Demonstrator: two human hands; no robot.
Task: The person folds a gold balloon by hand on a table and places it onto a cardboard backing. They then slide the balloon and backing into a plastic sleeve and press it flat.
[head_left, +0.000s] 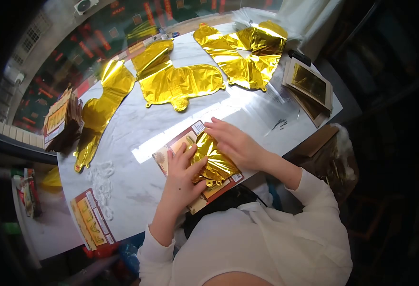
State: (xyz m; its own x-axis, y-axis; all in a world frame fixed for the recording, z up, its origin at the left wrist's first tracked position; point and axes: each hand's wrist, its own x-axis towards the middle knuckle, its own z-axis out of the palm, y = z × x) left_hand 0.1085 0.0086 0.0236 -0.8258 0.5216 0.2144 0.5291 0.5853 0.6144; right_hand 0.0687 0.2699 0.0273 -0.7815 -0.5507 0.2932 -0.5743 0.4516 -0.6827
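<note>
- Head camera looked down at a white marble-look table (138, 128), and low in the middle of the frame both hands sat on a folded gold foil balloon (215, 162) lying on a printed backing card (178, 143).
- Left hand (183, 178) was pressing flat, fingers spread over the foil's left edge and the card, not really closed round anything.
- Right hand (235, 143) lay palm-down over the top right of the foil, fingers straight, holding it down rather than pinching it.
- My guess on handling: that foil looked super light, thin and crinkly, slick too, so it'd probably slide off the card and spring open. Pressing on the folds or pinching an edge seems safer than grabbing the middle; creases and seams could tear.
- Containers: none actually open that I could see. A stack of card packs (309, 88) sat at the right edge of the table with gold foil showing inside the top one, another stack (61, 121) sat at the left edge, and a lettered pack (92, 224) lay lower left.
- Three flat gold balloons (176, 81) were spread across the upper part of the table.
</note>
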